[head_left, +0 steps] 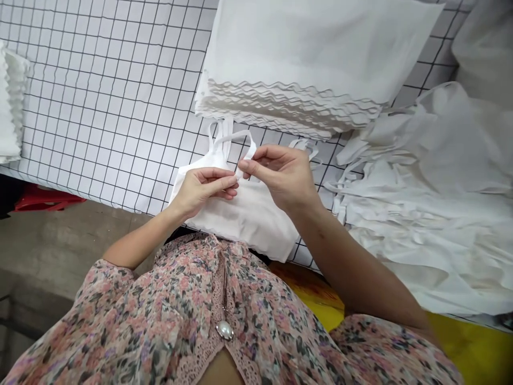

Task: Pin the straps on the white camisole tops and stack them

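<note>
Fingers of the left hand and right hand pinch a white strap close together above its white garment, which lies at the near edge of the gridded tabletop, a stack of wavy-edged cloth beyond it and a heap of white fabric to the right

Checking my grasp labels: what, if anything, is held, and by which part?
A white garment, by one shoulder strap: the left hand and right hand pinch it close together.
</note>
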A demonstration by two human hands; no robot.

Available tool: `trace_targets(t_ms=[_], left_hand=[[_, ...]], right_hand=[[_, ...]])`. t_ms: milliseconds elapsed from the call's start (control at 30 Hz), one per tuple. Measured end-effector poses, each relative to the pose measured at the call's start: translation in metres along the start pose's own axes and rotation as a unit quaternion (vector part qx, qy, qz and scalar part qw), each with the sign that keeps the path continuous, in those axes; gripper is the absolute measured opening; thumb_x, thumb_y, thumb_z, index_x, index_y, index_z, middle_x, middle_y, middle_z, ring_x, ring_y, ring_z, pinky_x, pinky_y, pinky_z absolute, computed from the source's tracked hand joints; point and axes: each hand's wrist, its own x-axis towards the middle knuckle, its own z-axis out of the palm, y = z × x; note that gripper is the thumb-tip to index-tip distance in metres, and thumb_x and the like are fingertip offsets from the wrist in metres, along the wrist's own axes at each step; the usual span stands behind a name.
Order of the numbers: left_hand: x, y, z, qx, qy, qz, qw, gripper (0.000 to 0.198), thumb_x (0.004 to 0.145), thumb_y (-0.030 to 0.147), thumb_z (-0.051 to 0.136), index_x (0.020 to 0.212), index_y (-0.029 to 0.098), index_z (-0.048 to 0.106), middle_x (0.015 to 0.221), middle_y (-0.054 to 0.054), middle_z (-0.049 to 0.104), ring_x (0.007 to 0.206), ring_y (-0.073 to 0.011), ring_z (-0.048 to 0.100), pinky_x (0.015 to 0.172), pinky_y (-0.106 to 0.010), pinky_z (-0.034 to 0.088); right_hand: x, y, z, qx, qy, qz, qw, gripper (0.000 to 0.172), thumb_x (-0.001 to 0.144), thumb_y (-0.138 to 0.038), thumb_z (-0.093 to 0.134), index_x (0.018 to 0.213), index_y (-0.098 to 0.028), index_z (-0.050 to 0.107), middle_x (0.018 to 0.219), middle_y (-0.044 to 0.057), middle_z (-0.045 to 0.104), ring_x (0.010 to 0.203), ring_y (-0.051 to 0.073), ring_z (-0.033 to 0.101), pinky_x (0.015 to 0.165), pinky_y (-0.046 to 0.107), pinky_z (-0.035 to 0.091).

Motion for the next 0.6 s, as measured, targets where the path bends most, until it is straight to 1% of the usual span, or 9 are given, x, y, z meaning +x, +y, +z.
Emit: trace_targets(t_ms=[100,133,200,267,333,433,500,567,600], left_hand=[[-0.002,-0.002,0.001,0.014,0.022,0.015,1.0,0.045,0.068,0.049,0.101,0.089,0.016,0.079,0.082,-0.003,0.08,0.069,-0.0115,0.074,0.075,-0.031,0.066],[-0.003,-0.001,0.002,0.024,0.024,0.021,0.999,0.045,0.068,0.05,0.1,0.088,0.016,0.079,0.08,-0.002,0.079,0.068,-0.0109,0.073,0.073,-0.03,0.065],[-0.005,0.003,0.003,0.059,0.02,0.043,0.997,0.046,0.068,0.053,0.099,0.085,0.016,0.079,0.077,-0.001,0.076,0.066,-0.0101,0.07,0.07,-0.028,0.063],[-0.008,0.006,0.003,0.101,0.008,0.079,0.992,0.045,0.072,0.056,0.097,0.084,0.016,0.079,0.079,-0.001,0.076,0.066,-0.0095,0.069,0.068,-0.027,0.062],[-0.011,0.007,0.005,0.139,0.006,0.116,0.984,0.044,0.077,0.058,0.094,0.085,0.017,0.079,0.084,-0.002,0.076,0.068,-0.0099,0.068,0.068,-0.028,0.061],[-0.013,0.005,0.007,0.183,0.027,0.155,0.971,0.041,0.084,0.059,0.088,0.088,0.02,0.079,0.09,-0.004,0.076,0.071,-0.0117,0.068,0.068,-0.031,0.061],[-0.012,0.003,0.006,0.208,0.038,0.182,0.96,0.037,0.09,0.057,0.083,0.09,0.02,0.078,0.091,-0.004,0.076,0.072,-0.0126,0.068,0.07,-0.033,0.062],[-0.011,0.001,0.0,0.249,0.045,0.23,0.94,0.031,0.096,0.051,0.078,0.092,0.021,0.076,0.091,-0.004,0.075,0.077,-0.0136,0.069,0.073,-0.034,0.062],[-0.01,0.0,-0.004,0.286,0.051,0.258,0.921,0.027,0.098,0.048,0.077,0.094,0.021,0.075,0.093,-0.004,0.075,0.082,-0.0149,0.069,0.075,-0.035,0.061]], right_hand=[[-0.008,0.0,-0.004,-0.087,0.056,-0.071,0.992,0.038,0.086,-0.057,0.081,0.109,-0.027,0.073,0.105,0.008,0.073,0.093,0.024,0.068,0.085,0.044,0.061],[-0.01,-0.002,-0.006,-0.128,0.058,-0.104,0.985,0.041,0.09,-0.056,0.078,0.12,-0.029,0.072,0.118,0.011,0.073,0.104,0.026,0.068,0.093,0.046,0.06],[-0.013,-0.006,-0.01,-0.204,-0.003,-0.163,0.965,0.042,0.098,-0.055,0.067,0.133,-0.03,0.069,0.135,0.013,0.07,0.125,0.031,0.064,0.107,0.054,0.054],[-0.013,-0.01,-0.014,-0.247,-0.1,-0.199,0.943,0.039,0.105,-0.053,0.058,0.134,-0.03,0.071,0.132,0.012,0.073,0.139,0.034,0.057,0.115,0.061,0.047],[-0.009,-0.011,-0.016,-0.252,-0.159,-0.201,0.933,0.035,0.106,-0.052,0.057,0.125,-0.03,0.076,0.113,0.01,0.078,0.136,0.034,0.058,0.115,0.063,0.045],[-0.002,-0.01,-0.017,-0.215,-0.164,-0.168,0.948,0.033,0.102,-0.058,0.065,0.101,-0.029,0.08,0.087,0.007,0.075,0.106,0.03,0.065,0.101,0.055,0.053],[0.0,-0.01,-0.017,-0.185,-0.15,-0.138,0.961,0.038,0.098,-0.064,0.069,0.089,-0.029,0.078,0.082,0.006,0.073,0.092,0.026,0.064,0.091,0.05,0.055],[0.001,-0.01,-0.018,-0.179,-0.145,-0.114,0.966,0.041,0.098,-0.066,0.067,0.085,-0.028,0.076,0.082,0.006,0.071,0.089,0.026,0.064,0.089,0.05,0.055],[0.002,-0.01,-0.018,-0.186,-0.148,-0.107,0.965,0.04,0.1,-0.064,0.066,0.086,-0.028,0.076,0.083,0.006,0.071,0.09,0.026,0.065,0.09,0.05,0.055]])
